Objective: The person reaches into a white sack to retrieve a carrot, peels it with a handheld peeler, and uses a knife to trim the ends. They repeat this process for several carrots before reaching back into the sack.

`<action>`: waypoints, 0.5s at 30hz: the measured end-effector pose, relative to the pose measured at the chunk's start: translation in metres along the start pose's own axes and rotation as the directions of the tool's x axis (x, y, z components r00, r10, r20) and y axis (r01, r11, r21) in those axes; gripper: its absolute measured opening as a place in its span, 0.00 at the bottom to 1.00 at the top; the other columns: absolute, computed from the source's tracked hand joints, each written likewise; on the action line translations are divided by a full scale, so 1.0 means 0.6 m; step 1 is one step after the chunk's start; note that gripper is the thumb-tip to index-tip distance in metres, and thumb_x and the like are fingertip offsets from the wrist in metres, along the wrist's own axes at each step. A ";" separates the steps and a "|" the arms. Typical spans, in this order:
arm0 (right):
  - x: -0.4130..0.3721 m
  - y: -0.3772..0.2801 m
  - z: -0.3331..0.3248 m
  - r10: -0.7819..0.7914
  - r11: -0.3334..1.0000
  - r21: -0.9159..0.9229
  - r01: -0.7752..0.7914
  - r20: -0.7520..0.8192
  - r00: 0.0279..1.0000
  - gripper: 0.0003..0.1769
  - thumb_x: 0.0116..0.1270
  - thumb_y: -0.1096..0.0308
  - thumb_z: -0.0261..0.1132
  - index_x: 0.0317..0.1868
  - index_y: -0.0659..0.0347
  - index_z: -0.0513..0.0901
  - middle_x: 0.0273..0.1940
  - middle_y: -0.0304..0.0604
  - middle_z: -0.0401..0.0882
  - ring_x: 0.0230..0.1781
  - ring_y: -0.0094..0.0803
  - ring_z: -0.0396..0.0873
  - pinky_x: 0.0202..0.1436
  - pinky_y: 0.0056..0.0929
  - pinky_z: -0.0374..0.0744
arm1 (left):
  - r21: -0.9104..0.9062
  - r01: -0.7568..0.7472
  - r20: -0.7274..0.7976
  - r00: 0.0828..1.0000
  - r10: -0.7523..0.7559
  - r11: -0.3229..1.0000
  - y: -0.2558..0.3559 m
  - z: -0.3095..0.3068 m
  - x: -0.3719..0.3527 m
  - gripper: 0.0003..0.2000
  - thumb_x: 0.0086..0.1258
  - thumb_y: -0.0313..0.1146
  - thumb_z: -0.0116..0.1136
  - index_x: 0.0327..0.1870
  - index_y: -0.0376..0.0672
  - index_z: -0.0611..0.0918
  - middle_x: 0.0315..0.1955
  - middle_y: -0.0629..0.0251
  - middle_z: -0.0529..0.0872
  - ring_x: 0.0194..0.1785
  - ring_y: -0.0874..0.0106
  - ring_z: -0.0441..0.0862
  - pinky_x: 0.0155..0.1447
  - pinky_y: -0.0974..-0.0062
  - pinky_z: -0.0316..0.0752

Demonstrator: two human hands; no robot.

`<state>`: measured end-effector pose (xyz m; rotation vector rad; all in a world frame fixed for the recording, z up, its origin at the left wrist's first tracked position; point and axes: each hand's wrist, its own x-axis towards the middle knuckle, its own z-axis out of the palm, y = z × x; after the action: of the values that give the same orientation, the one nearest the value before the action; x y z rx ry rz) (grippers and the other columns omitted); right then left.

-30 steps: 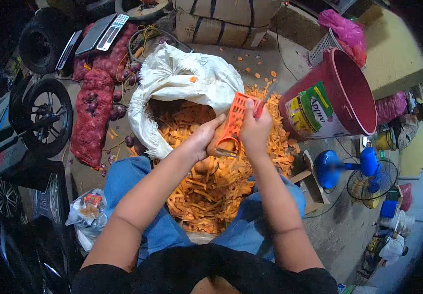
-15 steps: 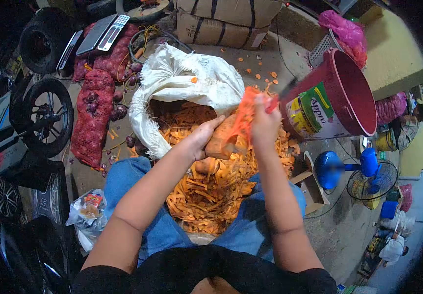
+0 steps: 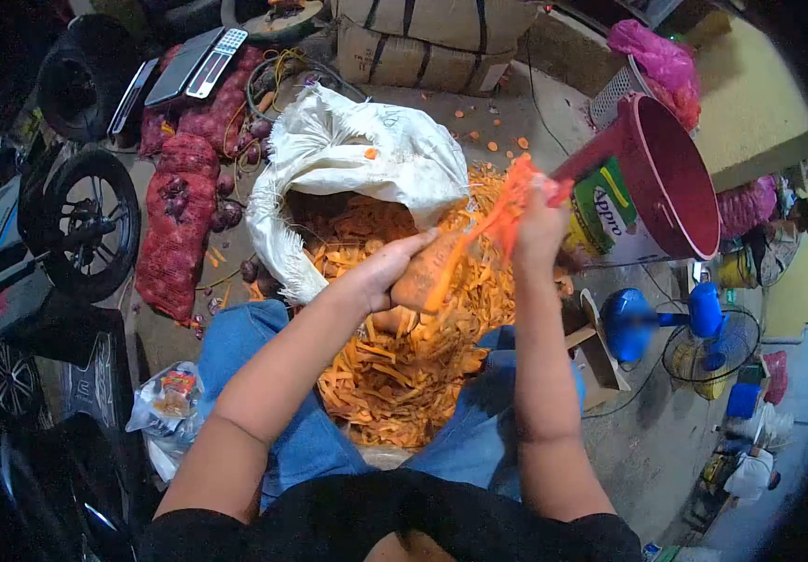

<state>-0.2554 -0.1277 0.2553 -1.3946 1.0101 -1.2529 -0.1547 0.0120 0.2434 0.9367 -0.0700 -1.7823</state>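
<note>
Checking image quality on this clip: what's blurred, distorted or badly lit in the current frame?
Head view: motion blur smears the right hand and orange tool; the left hand and carrot look clearer. Head view: wide-angle curvature, black corners, deep shadow around the wheels at left, brighter white sack.

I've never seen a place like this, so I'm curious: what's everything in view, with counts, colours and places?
shavings: countless, orange, centre
root vegetable: one, orange, above shavings
handheld tool: one, orange-red, blurred, above shavings
white sack: one, white, beyond shavings
mesh sacks: at least two, red, left
scale: one, grey, upper left
motorbike parts: several, mostly black, far left
plastic bag: one, clear, lower left
packages: two, brown, top
bucket: one, dark red, right
pink bag: one, pink, behind bucket
fan: one, blue, right
carton: one, brown, right
distant person: one, white top, lower right
left hand: one, bare, holding root vegetable
right hand: one, bare, holding tool
</note>
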 end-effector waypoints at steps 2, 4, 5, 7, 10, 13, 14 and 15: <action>-0.053 -0.015 0.023 -0.021 0.996 -0.082 0.036 0.180 0.983 0.13 0.59 0.63 0.52 0.24 0.64 0.70 0.18 0.34 0.66 0.19 0.22 0.62 0.22 0.24 0.63 | -0.055 -0.034 0.006 0.999 0.034 0.998 -0.005 -0.016 0.019 0.19 0.63 0.44 0.38 0.46 0.39 0.69 0.38 0.62 0.76 0.38 0.72 0.76 0.40 0.72 0.74; -0.081 -0.011 0.035 -0.023 0.995 -0.086 0.047 0.257 0.966 0.13 0.58 0.63 0.52 0.23 0.64 0.70 0.17 0.35 0.65 0.19 0.22 0.62 0.22 0.25 0.63 | -0.049 -0.112 -0.052 0.993 0.110 0.992 -0.010 -0.020 0.027 0.18 0.63 0.43 0.38 0.45 0.38 0.70 0.37 0.61 0.76 0.37 0.73 0.77 0.38 0.72 0.74; -0.090 -0.012 0.040 -0.078 0.979 -0.161 0.124 0.267 0.960 0.13 0.59 0.63 0.52 0.23 0.65 0.69 0.17 0.37 0.65 0.18 0.22 0.61 0.21 0.26 0.63 | -0.050 -0.111 -0.051 0.993 0.108 0.993 -0.010 -0.020 0.024 0.18 0.63 0.43 0.38 0.45 0.38 0.70 0.37 0.61 0.76 0.37 0.73 0.77 0.38 0.72 0.74; -0.087 -0.007 0.039 -0.131 0.957 -0.217 0.191 0.261 0.956 0.14 0.59 0.64 0.51 0.24 0.67 0.68 0.15 0.41 0.63 0.17 0.23 0.61 0.20 0.27 0.62 | 0.197 -0.055 0.005 0.998 0.055 0.979 -0.006 -0.015 0.010 0.17 0.63 0.42 0.38 0.45 0.38 0.70 0.37 0.59 0.76 0.36 0.72 0.77 0.39 0.75 0.74; -0.018 0.019 0.010 -0.080 0.954 -0.289 0.080 0.014 0.997 0.13 0.58 0.65 0.51 0.23 0.67 0.68 0.15 0.38 0.65 0.16 0.24 0.61 0.20 0.28 0.62 | 0.253 0.032 -0.098 0.995 -0.007 0.967 0.000 0.018 -0.012 0.17 0.63 0.41 0.38 0.45 0.38 0.70 0.37 0.58 0.77 0.34 0.72 0.77 0.39 0.76 0.74; 0.030 0.030 -0.027 0.087 0.954 -0.270 -0.130 -0.164 0.983 0.13 0.58 0.65 0.52 0.23 0.67 0.69 0.16 0.36 0.66 0.16 0.22 0.62 0.20 0.27 0.62 | 0.122 0.023 -0.007 1.000 -0.022 0.992 -0.009 0.005 0.000 0.18 0.63 0.42 0.38 0.46 0.38 0.69 0.37 0.59 0.76 0.37 0.71 0.76 0.41 0.74 0.73; 0.035 0.031 -0.030 0.167 0.930 -0.282 -0.237 -0.251 0.954 0.13 0.58 0.65 0.53 0.23 0.67 0.69 0.16 0.34 0.66 0.16 0.22 0.62 0.20 0.26 0.62 | 0.037 0.019 0.058 0.998 -0.022 0.999 -0.007 0.002 -0.001 0.18 0.63 0.42 0.38 0.46 0.38 0.69 0.38 0.59 0.76 0.38 0.71 0.76 0.42 0.73 0.73; 0.033 0.029 -0.024 0.111 0.956 -0.235 -0.174 -0.261 0.959 0.13 0.57 0.64 0.53 0.23 0.67 0.70 0.17 0.34 0.66 0.17 0.20 0.63 0.21 0.24 0.62 | 0.036 0.017 0.059 0.998 -0.019 0.999 -0.002 0.000 -0.001 0.18 0.63 0.42 0.38 0.46 0.38 0.69 0.38 0.59 0.76 0.38 0.71 0.76 0.42 0.73 0.73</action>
<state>-0.2666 -0.1520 0.2418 -1.3511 1.4624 -1.2387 -0.1559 0.0128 0.2430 0.9123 -0.1317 -1.8304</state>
